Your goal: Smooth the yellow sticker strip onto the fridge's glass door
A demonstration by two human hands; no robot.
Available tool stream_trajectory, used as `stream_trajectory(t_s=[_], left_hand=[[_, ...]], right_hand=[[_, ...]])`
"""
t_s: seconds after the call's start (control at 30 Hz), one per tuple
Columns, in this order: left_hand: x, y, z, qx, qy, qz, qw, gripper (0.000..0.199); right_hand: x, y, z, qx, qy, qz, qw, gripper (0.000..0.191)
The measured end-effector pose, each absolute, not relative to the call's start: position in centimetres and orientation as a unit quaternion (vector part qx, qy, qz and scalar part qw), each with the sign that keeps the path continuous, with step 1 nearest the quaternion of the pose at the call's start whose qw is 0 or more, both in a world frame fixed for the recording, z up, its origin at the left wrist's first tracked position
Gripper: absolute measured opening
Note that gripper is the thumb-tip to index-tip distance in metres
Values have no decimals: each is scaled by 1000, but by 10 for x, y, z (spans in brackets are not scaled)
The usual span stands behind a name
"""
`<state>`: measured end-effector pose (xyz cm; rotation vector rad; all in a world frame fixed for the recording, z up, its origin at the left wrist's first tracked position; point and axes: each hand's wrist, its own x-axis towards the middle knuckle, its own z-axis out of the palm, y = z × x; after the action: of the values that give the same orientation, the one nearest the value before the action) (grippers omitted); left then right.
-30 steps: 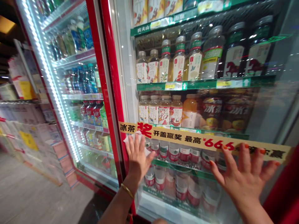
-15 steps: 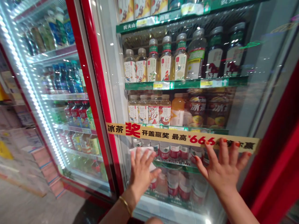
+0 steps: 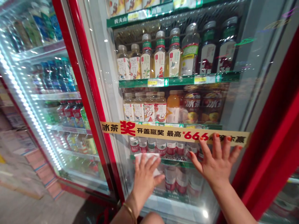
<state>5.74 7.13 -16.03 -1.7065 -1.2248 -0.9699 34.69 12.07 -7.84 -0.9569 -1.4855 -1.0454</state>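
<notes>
A white cloth or tissue [image 3: 140, 157] lies flat against the glass door [image 3: 144, 211] of a drinks fridge. My left hand [image 3: 146, 177], a bracelet at its wrist, presses on it with fingers spread. My right hand [image 3: 216, 163], with orange nails, rests on the glass with all fingers apart and nothing in it. Its fingertips overlap the right part of a yellow banner strip [image 3: 151, 131] with black and red characters, which crosses the door. Behind the glass, bottled drinks [image 3: 160, 59] stand on green-edged shelves [image 3: 179, 80].
A second lit fridge [image 3: 53, 124] with bottles stands at the left, beyond a red frame [image 3: 90, 74]. Stacked cartons [image 3: 38, 160] sit on the floor [image 3: 21, 203] at the far left. A thick red frame edge [image 3: 268, 146] runs along the right.
The view has shifted slightly, so the fridge appears further left. My left hand and the cloth have moved a little down and right across the glass. My right hand remains by the banner's right part.
</notes>
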Motion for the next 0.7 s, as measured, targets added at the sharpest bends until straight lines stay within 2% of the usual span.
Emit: stream_trajectory(t_s=[0.13,0.23,0.3,0.4,0.47,0.53,0.6,0.7], left_hand=[[-1,79,-108,-523,-622,-487,320,80],[24,93,-85,-505,-632,-497,315,86],[64,96,-107,-567,-590,-467,335,90],[102,85,-178,-692,-468,-387,391,82],[91,73,-218,-717,-453,-363,386,69],[55,64,-229,-684,-503,-388,359,63],[15,63,-206,-613,-569,-435,333,70],[-7,77,-145,-532,-620,-479,319,84]], right_hand=[[348,123,-84,-419,-616,-428,511,96],[349,124,-86,-428,-616,-424,507,98],[350,124,-87,-428,-620,-422,505,98],[351,123,-86,-429,-622,-422,501,99],[352,123,-86,-432,-621,-422,500,100],[352,123,-86,-433,-623,-421,497,100],[352,123,-86,-428,-626,-422,496,99],[351,123,-85,-417,-624,-428,504,95]])
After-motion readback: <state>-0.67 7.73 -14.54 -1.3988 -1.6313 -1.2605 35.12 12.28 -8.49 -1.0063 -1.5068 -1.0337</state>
